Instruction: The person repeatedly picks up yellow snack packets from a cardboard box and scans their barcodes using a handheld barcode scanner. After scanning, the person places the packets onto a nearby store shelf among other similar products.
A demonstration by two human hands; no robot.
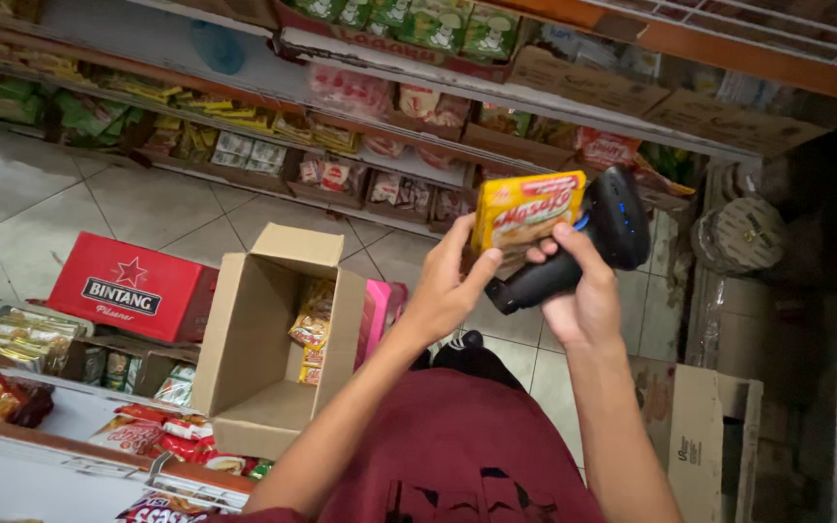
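Observation:
My left hand [448, 286] holds up a small yellow and orange snack packet [525, 211] by its lower left edge. My right hand [578, 291] grips a black handheld scanner [593, 242] right behind the packet, its head touching or nearly touching the packet's right side. Below and left of my hands stands an open cardboard box [244, 329] with several more yellow packets [314, 329] stacked inside against its right wall.
Shelves of packaged goods [341, 116] run across the far side of a tiled aisle. A red carton [133, 286] lies on the floor at left. Near shelves with packets [12, 387] are at lower left. Another cardboard box [699, 436] stands at right.

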